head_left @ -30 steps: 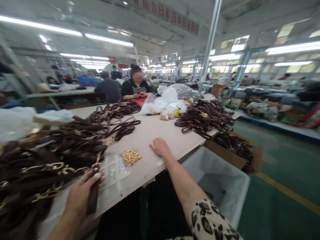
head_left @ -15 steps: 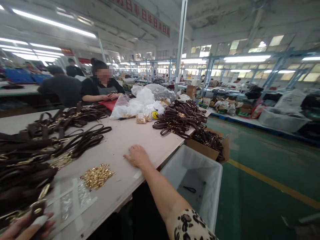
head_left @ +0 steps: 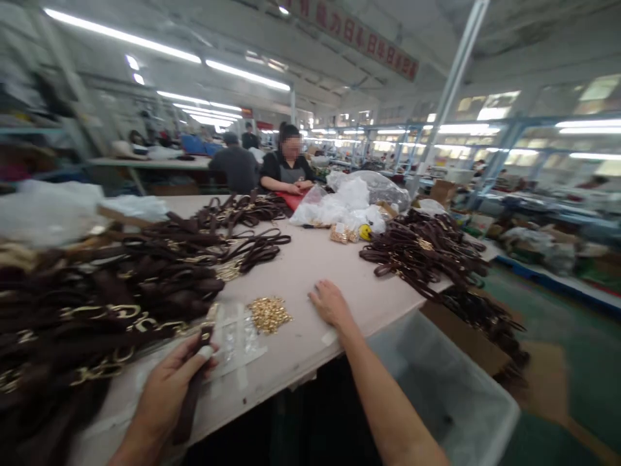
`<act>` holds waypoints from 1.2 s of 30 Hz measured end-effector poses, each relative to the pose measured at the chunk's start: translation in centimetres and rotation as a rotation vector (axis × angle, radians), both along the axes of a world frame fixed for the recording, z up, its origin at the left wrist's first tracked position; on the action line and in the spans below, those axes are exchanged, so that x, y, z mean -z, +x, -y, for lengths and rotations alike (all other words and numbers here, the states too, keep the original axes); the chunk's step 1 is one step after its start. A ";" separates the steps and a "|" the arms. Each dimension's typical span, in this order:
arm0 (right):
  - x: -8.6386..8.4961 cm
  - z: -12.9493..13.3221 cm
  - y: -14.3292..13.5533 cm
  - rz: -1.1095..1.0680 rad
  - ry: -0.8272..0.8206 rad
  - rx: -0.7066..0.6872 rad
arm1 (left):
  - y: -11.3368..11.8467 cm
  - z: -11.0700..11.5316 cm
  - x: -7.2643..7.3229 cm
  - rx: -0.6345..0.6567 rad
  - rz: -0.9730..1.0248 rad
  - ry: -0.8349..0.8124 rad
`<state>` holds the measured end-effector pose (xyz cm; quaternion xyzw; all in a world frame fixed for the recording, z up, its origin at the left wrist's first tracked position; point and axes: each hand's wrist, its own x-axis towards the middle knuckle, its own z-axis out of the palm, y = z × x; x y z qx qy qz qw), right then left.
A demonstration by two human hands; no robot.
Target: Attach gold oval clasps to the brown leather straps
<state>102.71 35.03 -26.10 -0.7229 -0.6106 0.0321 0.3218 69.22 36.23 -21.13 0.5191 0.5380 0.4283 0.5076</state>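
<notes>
My left hand (head_left: 167,378) is closed around a dark brown strap (head_left: 188,406) near its end, where a gold stud and a gold metal clasp show. Something white is wrapped around the thumb. The strap's lower end hangs down past the table's front edge. Flat on the pale table (head_left: 310,265) lies my right hand (head_left: 332,303), its fingers spread and holding nothing. A heap of small gold metal pieces (head_left: 270,315) sits between the two hands. Just beside my left hand, clear packets (head_left: 237,340) are taped to the tabletop.
Brown straps with gold hooks (head_left: 160,278) are piled on the left. Another strap pile (head_left: 427,249) is at the right. White plastic bags (head_left: 347,204) lie farther back, near a seated co-worker (head_left: 287,165). A grey bin (head_left: 451,375) and a cardboard box (head_left: 466,336) stand beside the table.
The view has turned left, so the table's contents appear farther right. My left hand and its strap have come further into view. My right hand still rests on the table.
</notes>
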 end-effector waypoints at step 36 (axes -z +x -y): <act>-1.4 7.2 1.3 0.317 -0.116 -0.117 | 9.9 2.0 -4.3 0.490 0.302 -0.523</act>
